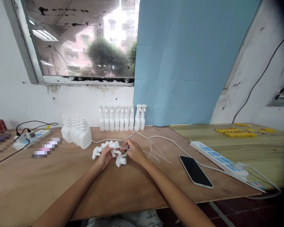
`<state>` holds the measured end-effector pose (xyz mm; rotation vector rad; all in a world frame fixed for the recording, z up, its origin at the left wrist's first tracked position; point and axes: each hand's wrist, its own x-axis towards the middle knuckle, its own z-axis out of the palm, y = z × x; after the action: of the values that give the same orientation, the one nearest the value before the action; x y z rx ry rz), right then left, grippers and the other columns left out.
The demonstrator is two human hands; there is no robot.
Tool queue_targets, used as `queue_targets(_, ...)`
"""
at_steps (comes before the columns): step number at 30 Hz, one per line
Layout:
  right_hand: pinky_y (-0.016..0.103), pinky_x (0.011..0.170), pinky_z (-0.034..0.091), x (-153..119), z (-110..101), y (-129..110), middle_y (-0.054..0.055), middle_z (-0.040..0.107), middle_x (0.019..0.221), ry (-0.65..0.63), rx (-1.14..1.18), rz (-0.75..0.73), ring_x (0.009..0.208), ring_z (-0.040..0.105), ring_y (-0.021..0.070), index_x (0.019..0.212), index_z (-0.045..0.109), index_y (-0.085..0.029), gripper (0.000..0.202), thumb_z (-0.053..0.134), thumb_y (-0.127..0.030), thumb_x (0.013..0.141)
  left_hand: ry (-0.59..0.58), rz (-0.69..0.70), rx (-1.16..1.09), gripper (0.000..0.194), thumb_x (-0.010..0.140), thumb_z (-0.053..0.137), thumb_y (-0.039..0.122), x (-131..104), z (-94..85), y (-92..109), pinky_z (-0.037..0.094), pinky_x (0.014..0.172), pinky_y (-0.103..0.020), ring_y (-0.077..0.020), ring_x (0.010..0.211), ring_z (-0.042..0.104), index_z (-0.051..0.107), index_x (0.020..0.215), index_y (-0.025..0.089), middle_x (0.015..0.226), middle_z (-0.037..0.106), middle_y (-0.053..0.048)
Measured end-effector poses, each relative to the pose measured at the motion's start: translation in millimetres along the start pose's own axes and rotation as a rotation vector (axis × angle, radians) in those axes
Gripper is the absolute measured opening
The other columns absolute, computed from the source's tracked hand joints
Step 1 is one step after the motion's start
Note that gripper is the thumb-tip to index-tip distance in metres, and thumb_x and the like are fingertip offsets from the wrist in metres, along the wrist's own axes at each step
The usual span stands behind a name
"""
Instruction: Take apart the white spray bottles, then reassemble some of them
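My left hand [105, 157] is closed around a white trigger spray head [114, 145]. My right hand [135, 152] grips a slim, dark-ended pen-like tool [126, 148] close to that spray head; its exact kind is unclear. More white spray heads lie around my left hand, one [96, 153] to its left and another [121, 160] on the table below the fingers. Just right of my right hand, several thin white dip tubes [153, 151] are spread on the wood.
Along the wall stands a row of white spray bottles [117, 119]; bottles without spray heads [84, 135] are at left. A phone [196, 171] and a power strip [217, 159] lie at right. A white cable [177, 145] crosses the table [104, 195]. Yellow pieces [239, 133] lie farther back.
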<state>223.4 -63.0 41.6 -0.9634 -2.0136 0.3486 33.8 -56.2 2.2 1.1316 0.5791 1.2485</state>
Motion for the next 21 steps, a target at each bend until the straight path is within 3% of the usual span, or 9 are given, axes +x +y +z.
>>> queue_targets(3, 0.026, 0.055, 0.043, -7, -8, -1, -0.003, 0.051, 0.057, -0.003, 0.179, 0.071, 0.051, 0.05, 0.0133, 0.101, 0.057, -0.016, 0.039, 0.031, -0.045, 0.098, -0.04, -0.058, -0.101, 0.027, 0.073, 0.062, 0.033, -2, -3.6, 6, 0.042, 0.054, -0.028, -0.0143, 0.056, 0.053, 0.05, 0.091, 0.017, 0.076, 0.06, -0.004)
queue_targets(6, 0.022, 0.046, 0.043, -10, -11, -5, -0.002, 0.053, 0.061, 0.01, 0.33, 0.122, 0.048, 0.051, 0.0116, 0.112, 0.054, -0.014, 0.047, 0.024, -0.048, 0.099, -0.057, -0.101, -0.161, 0.027, 0.079, 0.059, 0.041, -1, -6.1, 6, 0.037, 0.049, -0.026, -0.013, 0.052, 0.05, 0.049, 0.088, 0.017, 0.073, 0.058, -0.003)
queue_targets(13, 0.023, 0.049, 0.05, -9, 3, -8, 0.004, 0.068, 0.08, 0.025, 0.429, 0.104, 0.056, 0.06, 0.0123, 0.101, 0.061, -0.016, 0.034, 0.048, -0.047, 0.091, -0.01, -0.107, -0.195, 0.031, 0.083, 0.063, 0.045, -3, -1.5, -2, 0.028, 0.044, -0.021, -0.0105, 0.049, 0.046, 0.049, 0.085, 0.017, 0.066, 0.054, 0.001)
queue_targets(21, 0.028, 0.078, 0.048, -12, 3, -6, 0.004, 0.07, 0.094, 0.007, 0.286, -0.062, 0.085, 0.064, 0.017, 0.096, 0.069, -0.02, 0.017, 0.059, -0.026, 0.083, 0.019, -0.097, -0.142, 0.035, 0.081, 0.063, 0.049, -2, -4.0, -2, 0.027, 0.042, -0.019, -0.0078, 0.045, 0.041, 0.046, 0.087, 0.019, 0.066, 0.053, 0.003)
